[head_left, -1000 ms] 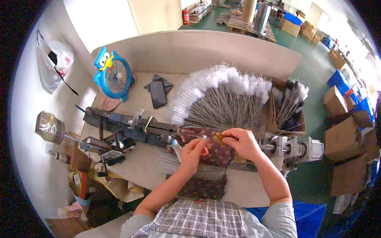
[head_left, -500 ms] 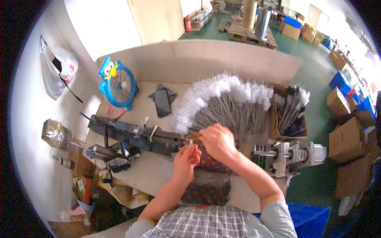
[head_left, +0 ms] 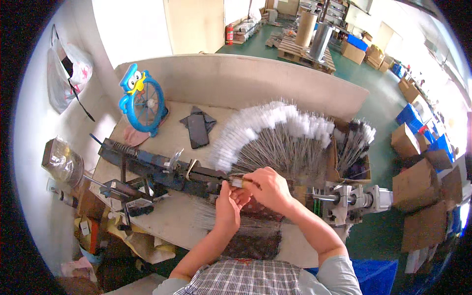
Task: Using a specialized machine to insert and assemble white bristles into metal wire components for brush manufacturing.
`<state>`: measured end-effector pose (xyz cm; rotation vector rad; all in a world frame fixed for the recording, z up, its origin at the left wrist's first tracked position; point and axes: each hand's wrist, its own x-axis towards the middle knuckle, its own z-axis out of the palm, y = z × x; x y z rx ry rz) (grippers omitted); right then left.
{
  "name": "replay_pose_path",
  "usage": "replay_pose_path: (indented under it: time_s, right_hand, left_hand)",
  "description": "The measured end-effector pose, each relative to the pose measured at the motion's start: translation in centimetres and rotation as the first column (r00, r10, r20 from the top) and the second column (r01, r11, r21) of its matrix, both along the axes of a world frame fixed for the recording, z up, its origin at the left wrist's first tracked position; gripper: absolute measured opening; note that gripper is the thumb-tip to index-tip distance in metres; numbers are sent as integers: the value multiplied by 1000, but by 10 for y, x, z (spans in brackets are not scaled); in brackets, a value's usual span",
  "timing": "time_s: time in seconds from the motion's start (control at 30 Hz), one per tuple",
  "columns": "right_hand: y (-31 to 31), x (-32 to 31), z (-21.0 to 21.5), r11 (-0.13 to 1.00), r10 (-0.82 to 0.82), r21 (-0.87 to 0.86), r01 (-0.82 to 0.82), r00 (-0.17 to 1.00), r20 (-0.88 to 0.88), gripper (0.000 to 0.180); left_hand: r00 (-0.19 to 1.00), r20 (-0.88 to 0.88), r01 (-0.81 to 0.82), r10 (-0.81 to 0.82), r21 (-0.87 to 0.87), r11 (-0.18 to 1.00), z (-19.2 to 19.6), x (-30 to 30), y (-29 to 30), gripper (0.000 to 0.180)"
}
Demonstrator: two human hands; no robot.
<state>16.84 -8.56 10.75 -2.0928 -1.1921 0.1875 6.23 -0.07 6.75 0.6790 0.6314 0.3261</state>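
Observation:
Both hands meet at the right end of a long black metal bar fixture (head_left: 196, 174) on the bench. My left hand (head_left: 229, 206) is closed with thumb and fingertips pinched together, just below a small white piece (head_left: 237, 182). Close on the right, my right hand (head_left: 271, 189) curls its fingers down beside that white piece. What either hand grips is too small and hidden to make out. Behind them lies a wide fan of wire-stemmed brushes (head_left: 280, 118) with white bristle heads, stems pointing toward me. Loose thin wires (head_left: 209, 214) lie beside my left wrist.
A motorized shaft unit (head_left: 351, 199) stands at the bench's right. Behind it, a cardboard box (head_left: 366, 174) holds more brushes. A phone (head_left: 198, 132) and a blue bird-shaped fan (head_left: 143, 105) sit at the back left. A cardboard screen (head_left: 246, 76) borders the far edge.
The head view has shifted slightly. My hands stay at the end of the bar, and the right one has turned a little, showing more of the white piece between them.

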Motion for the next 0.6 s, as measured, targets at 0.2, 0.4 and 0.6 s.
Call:
replay_pose_path:
  time_s: [0.2,0.4,0.6]
  right_hand:
    - [12,-28,-6,980,-145,185,77,909,391,24]
    - [-6,-21,-8,961,-125,275,6,900,417,27]
    - [-14,-17,-12,972,-94,233,-12,895,437,25]
  left_hand:
    - [978,132,-152,164,-99,983,-9,-2,-3,31]
    - [972,147,-175,184,-74,982,-10,1,-12,10]
    - [969,108,-219,222,-34,975,5,0,-13,7]
